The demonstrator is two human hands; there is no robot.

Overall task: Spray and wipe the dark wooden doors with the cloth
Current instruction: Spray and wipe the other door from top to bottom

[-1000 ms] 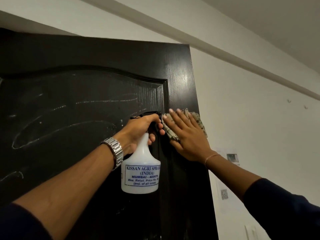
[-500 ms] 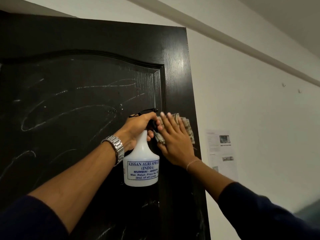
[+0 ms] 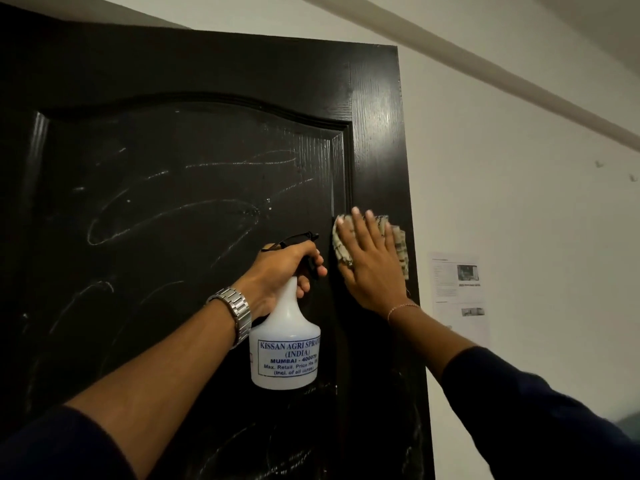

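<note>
The door (image 3: 207, 133) stands in front of me and fills the left and middle of my view, with the wall (image 3: 519, 202) to its right. My left hand (image 3: 284, 268) is raised before the door's inset panel, and the spray bottle (image 3: 285, 344) hangs below it, in front of the door. Just to the right, my right hand (image 3: 372, 261) lies flat on the cloth (image 3: 398, 244) against the door's right-hand stile (the cloth sits between palm and door). A paper sheet (image 3: 457, 292) is on the wall, right of the door's edge and near my right wrist.
</note>
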